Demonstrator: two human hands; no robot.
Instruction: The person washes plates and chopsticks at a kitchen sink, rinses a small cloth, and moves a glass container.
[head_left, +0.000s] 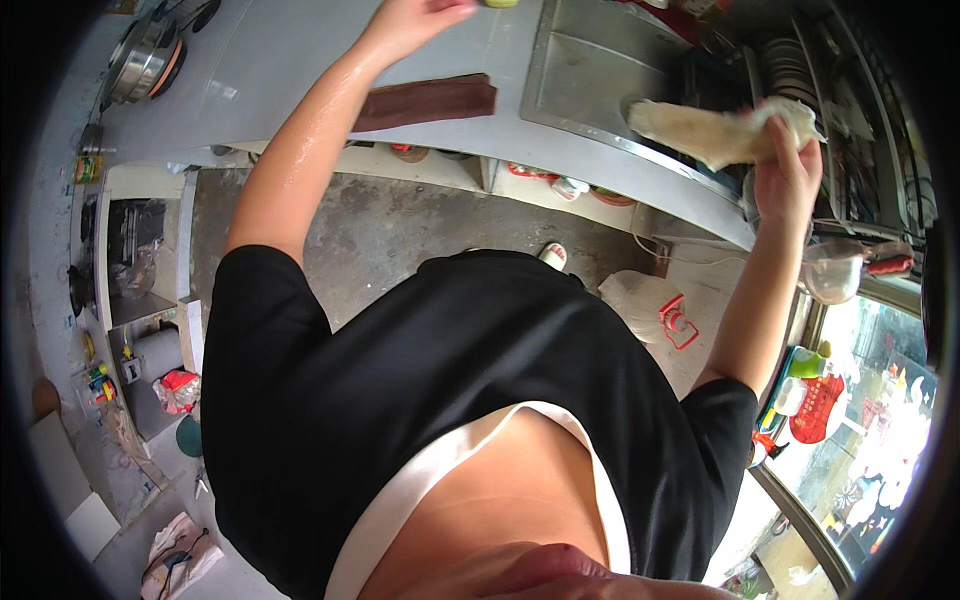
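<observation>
My right hand (787, 172) grips a damp-looking off-white cloth (690, 131), which hangs out to the left over the near right part of the stainless steel sink (592, 71). At the top edge my left hand (416, 30) is over the grey countertop (292, 52), partly cut off and slightly blurred. Its fingers point right, towards a small yellow-green object (501, 3) that barely shows. The left forearm looks wet. Below that hand, a folded brown cloth (427, 101) lies along the counter's front edge.
Right of the sink stands a dish rack (847, 142) with stacked bowls (787, 67). A clear strainer or scoop (832, 270) hangs near the window (885, 420). A metal pot (146, 60) stands at far left. On the floor is a large plastic jug (641, 304) with a red handle.
</observation>
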